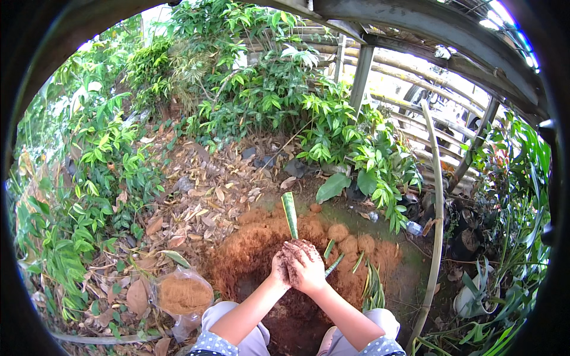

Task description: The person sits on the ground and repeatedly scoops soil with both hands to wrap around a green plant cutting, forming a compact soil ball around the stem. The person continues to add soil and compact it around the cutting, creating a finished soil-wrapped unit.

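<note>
My left hand (pixel 280 268) and my right hand (pixel 306 267) are cupped together, both smeared with soil. A snake plant leaf cutting (pixel 290 214) with yellow edges rises from between them, its lower end hidden by my fingers. Beneath and around the hands spreads a mound of reddish-brown coconut fibre and soil (pixel 249 249). Several fibre balls (pixel 349 244) sit to the right of the hands, with short leaf pieces (pixel 334 264) near them. A clump of snake plant leaves (pixel 373 287) is by my right knee. On the left, a clear plastic bag (pixel 185 294) holds fibre.
Dry leaves (pixel 213 191) cover the ground ahead and left. Green shrubs (pixel 267 93) grow beyond, before a bamboo fence (pixel 418 80). A long wooden pole (pixel 437 222) stands at the right, near a plastic bottle (pixel 414 228) and a white pot (pixel 474 298).
</note>
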Motion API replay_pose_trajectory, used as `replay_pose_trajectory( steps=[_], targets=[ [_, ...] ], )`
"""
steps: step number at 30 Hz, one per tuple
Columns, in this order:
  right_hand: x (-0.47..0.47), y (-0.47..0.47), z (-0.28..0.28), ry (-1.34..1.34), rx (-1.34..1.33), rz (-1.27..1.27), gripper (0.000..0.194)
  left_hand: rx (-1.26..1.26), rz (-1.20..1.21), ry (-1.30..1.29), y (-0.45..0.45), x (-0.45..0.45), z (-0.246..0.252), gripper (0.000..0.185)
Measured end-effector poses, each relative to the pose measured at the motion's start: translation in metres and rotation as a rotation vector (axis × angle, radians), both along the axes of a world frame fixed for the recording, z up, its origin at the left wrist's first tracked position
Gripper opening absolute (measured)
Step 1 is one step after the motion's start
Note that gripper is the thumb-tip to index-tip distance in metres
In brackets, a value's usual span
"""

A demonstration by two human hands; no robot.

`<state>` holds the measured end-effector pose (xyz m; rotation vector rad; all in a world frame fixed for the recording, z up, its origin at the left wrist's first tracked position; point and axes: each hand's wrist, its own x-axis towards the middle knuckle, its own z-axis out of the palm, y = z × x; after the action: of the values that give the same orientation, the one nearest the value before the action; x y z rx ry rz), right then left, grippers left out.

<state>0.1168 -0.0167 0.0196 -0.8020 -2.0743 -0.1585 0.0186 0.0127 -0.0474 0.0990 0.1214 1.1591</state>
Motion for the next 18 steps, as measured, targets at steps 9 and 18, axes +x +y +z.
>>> replay_pose_trajectory(
  steps=[9,18],
  targets=[
    [0.0,-0.004,0.001,0.015,-0.065,-0.002,0.039,-0.112,0.062,0.061,-0.003,-0.009,0.0,0.03],
    [0.004,0.005,-0.018,0.108,0.063,0.072,0.035,-0.175,0.127,0.168,-0.007,-0.003,-0.003,0.031]
  ],
)
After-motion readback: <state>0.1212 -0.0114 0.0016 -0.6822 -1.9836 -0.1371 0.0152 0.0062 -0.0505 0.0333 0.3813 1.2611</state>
